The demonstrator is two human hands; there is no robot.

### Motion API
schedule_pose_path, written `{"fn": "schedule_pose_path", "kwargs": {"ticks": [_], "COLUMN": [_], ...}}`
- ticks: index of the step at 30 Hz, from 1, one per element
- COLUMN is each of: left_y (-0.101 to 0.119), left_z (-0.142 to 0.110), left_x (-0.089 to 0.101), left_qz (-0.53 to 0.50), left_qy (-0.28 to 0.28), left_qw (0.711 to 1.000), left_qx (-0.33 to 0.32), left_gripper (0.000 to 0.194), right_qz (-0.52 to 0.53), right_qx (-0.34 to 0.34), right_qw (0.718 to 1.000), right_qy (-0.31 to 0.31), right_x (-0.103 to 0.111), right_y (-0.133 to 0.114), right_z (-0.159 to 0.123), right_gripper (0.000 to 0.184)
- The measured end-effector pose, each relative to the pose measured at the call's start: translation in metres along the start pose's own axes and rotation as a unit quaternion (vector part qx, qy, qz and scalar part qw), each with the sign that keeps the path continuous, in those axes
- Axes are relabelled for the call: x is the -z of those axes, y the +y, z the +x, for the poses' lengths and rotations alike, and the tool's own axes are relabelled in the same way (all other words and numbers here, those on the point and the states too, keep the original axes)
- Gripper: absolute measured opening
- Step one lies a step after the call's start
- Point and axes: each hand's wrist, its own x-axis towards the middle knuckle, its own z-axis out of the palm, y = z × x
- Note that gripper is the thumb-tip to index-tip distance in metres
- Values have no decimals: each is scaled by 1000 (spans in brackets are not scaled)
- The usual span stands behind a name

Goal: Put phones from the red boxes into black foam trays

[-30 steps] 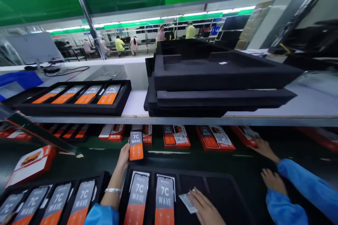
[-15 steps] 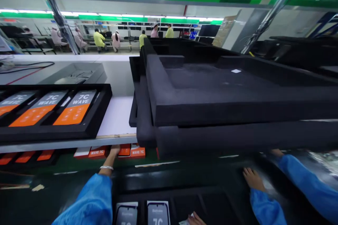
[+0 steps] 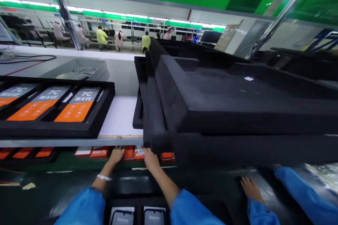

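Observation:
My left hand [image 3: 116, 154] and my right hand [image 3: 150, 158] both reach forward under the edge of the shelf [image 3: 79, 142]. They sit side by side at a row of orange and white WAVE 7C boxes [image 3: 99, 152] on the dark belt. The shelf edge hides the fingertips of both hands, so what they hold does not show. A bracelet is on my left wrist. Below my arms lies a black tray [image 3: 137, 214] with phones in its slots.
On the shelf, a black foam tray [image 3: 102, 119] holds orange-screened 7C WAVE phones, and a tall stack of black foam trays [image 3: 211, 112] overhangs at the right. A co-worker's hand [image 3: 249, 188] in a blue sleeve rests on the belt at right. Other workers sit far behind.
My left hand held a phone up a second ago; now it is under the shelf and the phone is out of sight. My right hand left the tray and joined it. The view tilted up.

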Motion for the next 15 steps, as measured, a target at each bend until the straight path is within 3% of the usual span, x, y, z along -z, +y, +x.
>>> {"fn": "schedule_pose_path", "kwargs": {"ticks": [4,8,11,13,15], "left_y": [-6,10,39,53,56], "left_z": [-24,-81,-146,-198,-251], "left_x": [15,32,32,24,11], "left_qz": [4,8,-3,-18,-43], "left_qy": [-33,-76,-140,-172,-164], "left_qw": [999,995,986,982,985], "left_qx": [-33,-65,-85,-70,-35], "left_gripper": [33,40,36,34,34], "right_qz": [15,41,66,83,96], "right_qx": [-9,-51,-97,-136,-178], "right_qw": [1000,998,993,987,979], "right_qy": [-4,-13,-12,-14,-21], "right_x": [-16,-3,22,38,45], "right_y": [-13,2,23,26,18], "right_z": [33,22,-37,-105,-181], "right_gripper": [38,34,26,34,40]}}
